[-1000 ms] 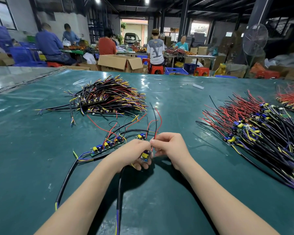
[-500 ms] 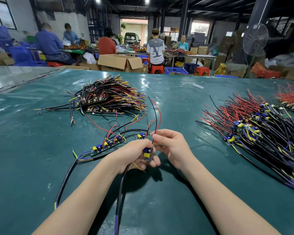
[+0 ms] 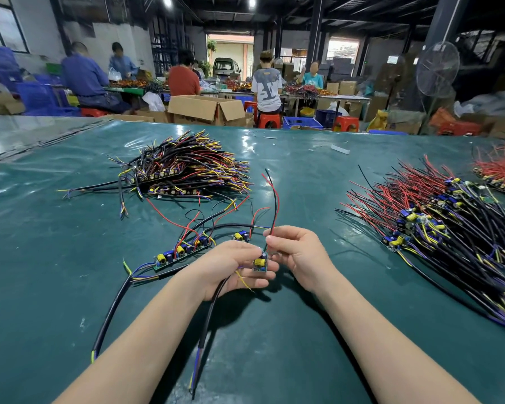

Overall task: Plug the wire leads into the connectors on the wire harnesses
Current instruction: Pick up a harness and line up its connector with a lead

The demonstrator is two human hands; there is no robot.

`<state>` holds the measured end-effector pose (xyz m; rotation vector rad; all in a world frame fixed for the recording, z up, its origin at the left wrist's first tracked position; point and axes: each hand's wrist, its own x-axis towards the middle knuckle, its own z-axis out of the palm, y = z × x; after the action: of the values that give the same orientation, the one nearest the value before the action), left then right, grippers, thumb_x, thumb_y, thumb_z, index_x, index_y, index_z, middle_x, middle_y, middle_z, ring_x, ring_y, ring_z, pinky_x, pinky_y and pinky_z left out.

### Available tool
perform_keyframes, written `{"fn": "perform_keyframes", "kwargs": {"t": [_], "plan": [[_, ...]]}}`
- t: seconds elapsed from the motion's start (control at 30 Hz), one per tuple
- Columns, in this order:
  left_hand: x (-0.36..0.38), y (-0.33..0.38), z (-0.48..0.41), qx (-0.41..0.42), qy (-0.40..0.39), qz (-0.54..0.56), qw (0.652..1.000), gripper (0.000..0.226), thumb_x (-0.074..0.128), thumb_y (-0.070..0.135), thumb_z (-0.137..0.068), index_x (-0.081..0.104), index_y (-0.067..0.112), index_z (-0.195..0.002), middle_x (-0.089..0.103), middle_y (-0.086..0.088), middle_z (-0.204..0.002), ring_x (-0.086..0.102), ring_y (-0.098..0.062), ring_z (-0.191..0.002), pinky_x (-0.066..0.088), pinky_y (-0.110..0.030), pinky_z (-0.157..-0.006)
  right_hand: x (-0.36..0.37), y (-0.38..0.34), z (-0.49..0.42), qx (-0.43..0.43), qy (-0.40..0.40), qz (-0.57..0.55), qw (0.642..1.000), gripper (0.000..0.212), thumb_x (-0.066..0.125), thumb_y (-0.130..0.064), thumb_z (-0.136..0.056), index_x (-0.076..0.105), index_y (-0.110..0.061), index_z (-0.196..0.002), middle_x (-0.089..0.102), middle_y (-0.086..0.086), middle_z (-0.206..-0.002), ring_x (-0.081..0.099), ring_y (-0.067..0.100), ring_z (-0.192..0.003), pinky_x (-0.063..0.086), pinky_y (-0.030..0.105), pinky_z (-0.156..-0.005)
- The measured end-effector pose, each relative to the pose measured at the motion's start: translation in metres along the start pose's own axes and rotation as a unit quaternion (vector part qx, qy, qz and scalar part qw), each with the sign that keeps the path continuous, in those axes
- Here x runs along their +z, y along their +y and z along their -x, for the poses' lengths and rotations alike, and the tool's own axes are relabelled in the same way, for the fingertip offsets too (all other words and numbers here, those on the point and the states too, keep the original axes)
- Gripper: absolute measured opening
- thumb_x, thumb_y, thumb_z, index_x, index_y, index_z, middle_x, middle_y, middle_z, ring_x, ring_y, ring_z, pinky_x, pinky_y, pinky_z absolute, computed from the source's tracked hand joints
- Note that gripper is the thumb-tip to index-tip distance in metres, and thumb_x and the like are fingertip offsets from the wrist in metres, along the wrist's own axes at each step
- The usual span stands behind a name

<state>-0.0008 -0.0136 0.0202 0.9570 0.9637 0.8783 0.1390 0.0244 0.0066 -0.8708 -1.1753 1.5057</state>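
Small board (image 3: 259, 263) lifted higher, left hand (image 3: 233, 266) gripping it, right hand (image 3: 298, 255) pinching leads (image 3: 273, 205), connector hidden

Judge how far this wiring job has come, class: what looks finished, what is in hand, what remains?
Seemingly done: the pile at far left. In hand: the left hand holds a small board while the right hand pinches its red and black leads. Left: the big heap at right.

Head view, looking down, close over table (image 3: 70, 287)
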Motion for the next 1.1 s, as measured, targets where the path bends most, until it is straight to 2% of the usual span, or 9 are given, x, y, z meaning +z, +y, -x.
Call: {"fn": "perform_keyframes", "kwargs": {"t": [0.2, 0.33, 0.43, 0.53, 0.67, 0.77, 0.87, 1.0, 1.1], "plan": [[-0.003, 0.003, 0.006, -0.03, -0.03, -0.066, 0.997, 0.02, 0.038, 0.006, -0.098, 0.053, 0.002, -0.084, 0.07, -0.009, -0.066, 0.068, -0.015, -0.058, 0.057, -0.027, -0.052, -0.001, -0.001, 0.003, -0.009, -0.011, 0.053, 0.998, 0.023, 0.059, 0.017, -0.076, 0.063, -0.003, -0.064, 0.06, -0.001, -0.049, 0.053, 0.01, -0.039, 0.045, 0.018, -0.041], [-0.005, 0.006, 0.008, -0.038, -0.045, -0.06, 0.996, 0.02, 0.039, 0.003, -0.097, 0.054, 0.002, -0.083, 0.071, -0.013, -0.072, 0.069, -0.017, -0.06, 0.057, -0.025, -0.054, 0.003, 0.001, 0.001, -0.03, 0.036, 0.055, 0.997, 0.02, 0.061, 0.012, -0.077, 0.062, -0.005, -0.067, 0.06, -0.006, -0.048, 0.054, 0.005, -0.043, 0.046, 0.018, -0.043], [-0.002, 0.004, 0.009, -0.048, -0.083, -0.098, 0.991, 0.02, 0.039, 0.002, -0.096, 0.054, 0.002, -0.083, 0.068, -0.016, -0.082, 0.069, -0.017, -0.063, 0.057, -0.025, -0.057, -0.002, -0.001, -0.001, -0.034, 0.074, 0.027, 0.996, 0.021, 0.06, 0.011, -0.079, 0.062, -0.007, -0.069, 0.06, -0.008, -0.049, 0.056, 0.001, -0.045, 0.048, 0.016, -0.045], [-0.003, 0.005, 0.009, -0.05, -0.088, -0.122, 0.987, 0.019, 0.039, 0.002, -0.097, 0.053, 0.002, -0.083, 0.067, -0.016, -0.083, 0.068, -0.017, -0.064, 0.057, -0.026, -0.058, 0.001, 0.0, 0.001, -0.046, 0.107, 0.035, 0.993, 0.021, 0.06, 0.01, -0.08, 0.061, -0.007, -0.067, 0.058, -0.001, -0.054, 0.055, 0.002, -0.044, 0.048, 0.017, -0.044], [0.001, 0.008, 0.011, -0.056, -0.053, -0.173, 0.982, 0.022, 0.037, 0.002, -0.096, 0.051, 0.004, -0.079, 0.067, -0.011, -0.07, 0.066, -0.015, -0.057, 0.056, -0.026, -0.053, 0.002, 0.0, 0.001, -0.066, 0.16, 0.031, 0.984, 0.022, 0.058, 0.009, -0.082, 0.059, -0.007, -0.068, 0.054, 0.006, -0.063, 0.051, 0.012, -0.054, 0.048, 0.016, -0.043], [0.004, 0.009, 0.011, -0.037, 0.014, -0.285, 0.958, 0.021, 0.036, 0.008, -0.091, 0.049, 0.01, -0.075, 0.061, -0.004, -0.06, 0.055, -0.01, -0.045, 0.049, -0.02, -0.045, 0.001, -0.001, 0.0, -0.084, 0.168, 0.016, 0.982, 0.026, 0.055, 0.013, -0.083, 0.059, -0.009, -0.071, 0.052, 0.004, -0.065, 0.05, 0.011, -0.058, 0.049, 0.015, -0.046], [0.001, 0.01, 0.009, 0.003, 0.049, -0.36, 0.932, 0.021, 0.04, 0.015, -0.09, 0.049, 0.012, -0.072, 0.059, 0.001, -0.051, 0.05, -0.009, -0.041, 0.044, -0.017, -0.043, 0.0, -0.003, 0.0, -0.078, 0.151, 0.009, 0.986, 0.026, 0.054, 0.012, -0.084, 0.058, -0.01, -0.072, 0.051, 0.003, -0.064, 0.051, 0.01, -0.056, 0.05, 0.015, -0.047], [0.002, 0.005, 0.007, 0.033, 0.025, -0.428, 0.903, 0.024, 0.045, 0.016, -0.092, 0.05, 0.013, -0.069, 0.06, 0.004, -0.049, 0.051, -0.005, -0.04, 0.043, -0.016, -0.044, -0.004, -0.004, -0.003, -0.055, 0.161, -0.037, 0.985, 0.021, 0.055, 0.006, -0.086, 0.057, -0.006, -0.069, 0.057, 0.001, -0.05, 0.054, 0.006, -0.04, 0.049, 0.017, -0.044], [0.003, 0.006, 0.005, 0.021, 0.001, -0.446, 0.895, 0.023, 0.045, 0.012, -0.09, 0.051, 0.014, -0.068, 0.059, 0.007, -0.044, 0.051, -0.003, -0.04, 0.044, -0.014, -0.045, -0.003, -0.003, -0.005, -0.075, 0.175, -0.037, 0.981, 0.022, 0.056, 0.007, -0.085, 0.06, -0.007, -0.068, 0.058, -0.005, -0.048, 0.054, 0.005, -0.043, 0.049, 0.016, -0.044]]}}
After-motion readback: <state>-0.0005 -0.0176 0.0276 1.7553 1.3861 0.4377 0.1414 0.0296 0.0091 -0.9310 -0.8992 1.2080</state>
